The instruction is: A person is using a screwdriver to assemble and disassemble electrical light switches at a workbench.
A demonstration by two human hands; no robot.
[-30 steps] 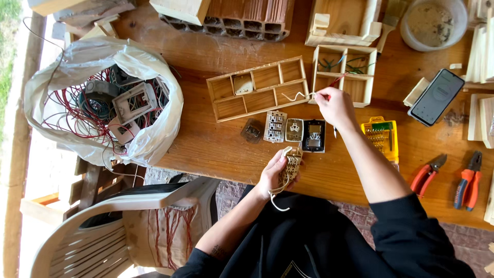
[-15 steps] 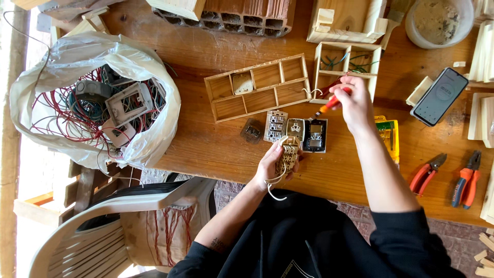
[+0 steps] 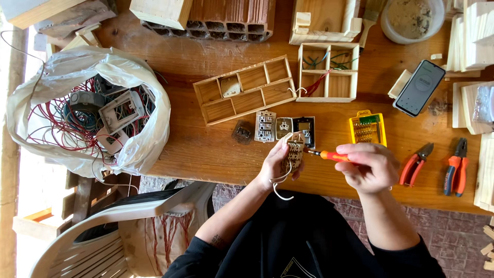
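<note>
Your left hand (image 3: 272, 167) grips a small beige switch module (image 3: 294, 154), held in the air just over the near edge of the bench (image 3: 206, 149), white wire (image 3: 280, 188) dangling below it off the edge. Your right hand (image 3: 368, 167) is closed around an orange-handled screwdriver (image 3: 329, 155), tip against the module's right side.

Risks, as I judge them: the tip can slip off the screw and jab your left fingers, since they wrap right behind the module. The module isn't braced on anything, so a hard push may twist it loose. A freed screw would likely drop past the near edge to the floor.

Just beyond the module sit three more switch modules (image 3: 285, 127) in a row, touching; a dark one (image 3: 242, 132) is left of them. The yellow bit case (image 3: 367, 127) is near your right hand, so a wide elbow swing could knock it. Red cutters (image 3: 416, 163) and pliers (image 3: 455, 166) lie toward the right edge, a phone (image 3: 419, 87) further back. The wooden divider tray (image 3: 246, 90) sits mid-bench, the plastic bag of wires (image 3: 87, 113) at the left edge.

Open room: bare wood left of the modules, between bag and hands.
</note>
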